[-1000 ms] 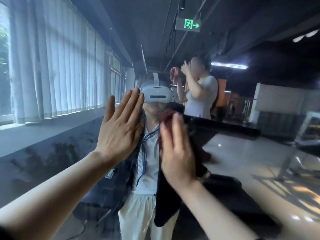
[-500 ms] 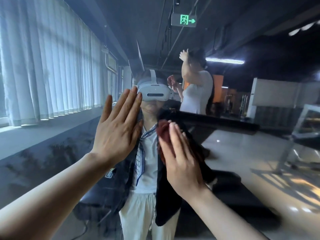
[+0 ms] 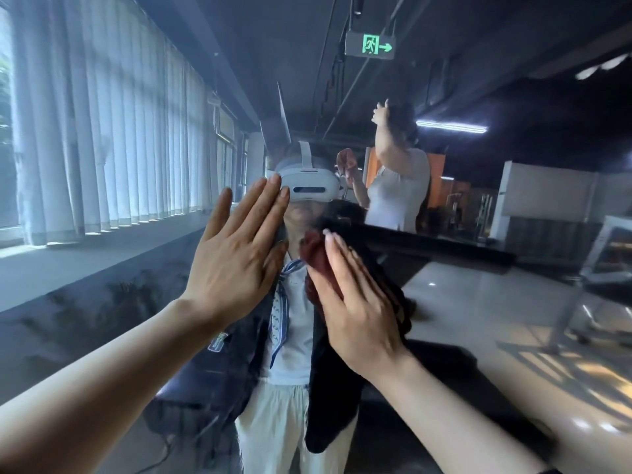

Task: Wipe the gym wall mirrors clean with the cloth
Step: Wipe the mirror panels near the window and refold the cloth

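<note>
The large glass wall mirror [image 3: 513, 336] fills the whole head view and carries a hazy, bluish film, heaviest over its left half. The left hand [image 3: 236, 258] lies flat against the glass with its fingers [image 3: 263, 203] straight and close together, thumb spread to the side, holding nothing. The right hand [image 3: 355, 302] presses the dark red crumpled cloth [image 3: 316, 258] against the mirror just beside the left hand; its fingers [image 3: 337, 254] are straight and laid over the fabric, which shows past the fingertips and along the left edge of the palm, with darker folds visible to the right of the hand. Both bare forearms reach in from the lower corners. Reflected in the glass: a person in a white head-mounted headset [image 3: 307, 186], a dark jacket over a white top, and pale trousers, standing directly behind the two hands. A second person in a white sleeveless top [image 3: 396, 196] stands further back with one arm raised to the head. On the left, pale vertical window blinds [image 3: 113, 138] run above a long grey sill [image 3: 85, 258]. The dark ceiling carries a green illuminated exit sign [image 3: 371, 46] with an arrow pointing right, and a white strip light [image 3: 451, 126]. The pale glossy floor [image 3: 478, 295] on the right shows bright patches of light.
</note>
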### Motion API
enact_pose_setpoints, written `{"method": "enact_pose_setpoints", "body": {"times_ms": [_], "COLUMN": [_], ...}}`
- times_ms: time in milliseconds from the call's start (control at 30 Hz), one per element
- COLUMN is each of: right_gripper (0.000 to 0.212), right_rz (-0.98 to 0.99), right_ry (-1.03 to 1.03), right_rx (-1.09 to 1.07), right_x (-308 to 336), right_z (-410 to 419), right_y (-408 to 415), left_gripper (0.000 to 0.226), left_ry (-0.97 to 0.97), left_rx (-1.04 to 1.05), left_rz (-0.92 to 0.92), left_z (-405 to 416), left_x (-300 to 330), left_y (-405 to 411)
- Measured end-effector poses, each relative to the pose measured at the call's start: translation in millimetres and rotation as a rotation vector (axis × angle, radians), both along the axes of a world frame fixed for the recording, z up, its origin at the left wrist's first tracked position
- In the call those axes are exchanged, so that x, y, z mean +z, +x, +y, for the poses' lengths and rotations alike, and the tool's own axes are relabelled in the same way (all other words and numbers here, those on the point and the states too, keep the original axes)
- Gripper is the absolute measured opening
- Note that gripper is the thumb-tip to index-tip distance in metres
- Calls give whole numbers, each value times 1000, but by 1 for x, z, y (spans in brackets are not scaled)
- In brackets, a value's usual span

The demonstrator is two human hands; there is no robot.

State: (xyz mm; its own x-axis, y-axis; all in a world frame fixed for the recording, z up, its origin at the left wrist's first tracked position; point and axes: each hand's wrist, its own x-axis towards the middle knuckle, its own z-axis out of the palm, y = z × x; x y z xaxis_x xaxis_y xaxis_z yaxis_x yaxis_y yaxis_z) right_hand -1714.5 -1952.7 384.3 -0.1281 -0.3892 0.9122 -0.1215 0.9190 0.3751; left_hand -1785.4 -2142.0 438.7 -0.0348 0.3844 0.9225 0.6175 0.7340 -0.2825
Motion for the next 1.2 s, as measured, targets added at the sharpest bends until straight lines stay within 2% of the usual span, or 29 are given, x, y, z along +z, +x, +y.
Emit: {"method": "enact_pose_setpoints", "body": {"times_ms": [67, 133, 233, 333, 400, 500, 567, 633, 733, 800, 833, 900, 967, 1033, 1100, 1167, 1200], "right_gripper": [35, 33, 43, 37, 37, 37, 37, 40, 46, 48, 48, 46, 46, 41, 40, 38, 40], "right_rz": [-27, 12, 69, 143, 89, -20, 9, 97, 252, 311, 332, 320, 198, 66, -33, 6, 61], "right_ry": [98, 73, -150, -315, -213, 74, 123, -93, -623, -802, -789, -561, -256, -35, 111, 188, 143], "right_rx": [-25, -89, -136, -85, -41, -26, -62, -104, -40, -9, -17, -28, 13, 82, 122, 58, 0], "right_x": [-6, 2, 19, 20, 10, 3, 10, 26, 74, 109, 120, 128, 114, 98, 90, 86, 85], "right_z": [28, 57, 63, 23, 6, 20, 48, 75, 90, 65, 46, 0, -39, -54, -39, 2, 27], "right_y": [15, 26, 25, 9, 1, 8, 18, 27, 27, 15, 6, -14, -33, -40, -31, -14, -3], "left_gripper": [61, 61, 61, 61, 61, 61, 61, 61, 61, 61, 58, 53, 53, 52, 53, 53, 53], "left_ry": [-1, 14, 31, 38, 26, -6, -12, -8, -3, 6, 28, 122, 243, 334, 325, 226, 169], "left_rx": [-1, -16, -31, -42, -43, -27, -20, -22, -22, -49, -77, -131, -173, -191, -194, -170, -145], "left_rz": [-3, -7, -21, -23, -21, -26, -34, -40, -33, -25, -20, -9, 16, 51, 54, 49, 54], "left_z": [0, 3, 7, 8, 6, 1, 0, 1, -1, -3, -4, -5, -4, -2, 4, 12, 16], "left_x": [0, -1, -3, -4, -4, -2, -2, -2, 1, 6, 10, 21, 32, 37, 37, 36, 37], "left_y": [1, 2, 2, 2, 2, 2, 1, 2, 4, 7, 9, 14, 17, 17, 17, 17, 15]}}
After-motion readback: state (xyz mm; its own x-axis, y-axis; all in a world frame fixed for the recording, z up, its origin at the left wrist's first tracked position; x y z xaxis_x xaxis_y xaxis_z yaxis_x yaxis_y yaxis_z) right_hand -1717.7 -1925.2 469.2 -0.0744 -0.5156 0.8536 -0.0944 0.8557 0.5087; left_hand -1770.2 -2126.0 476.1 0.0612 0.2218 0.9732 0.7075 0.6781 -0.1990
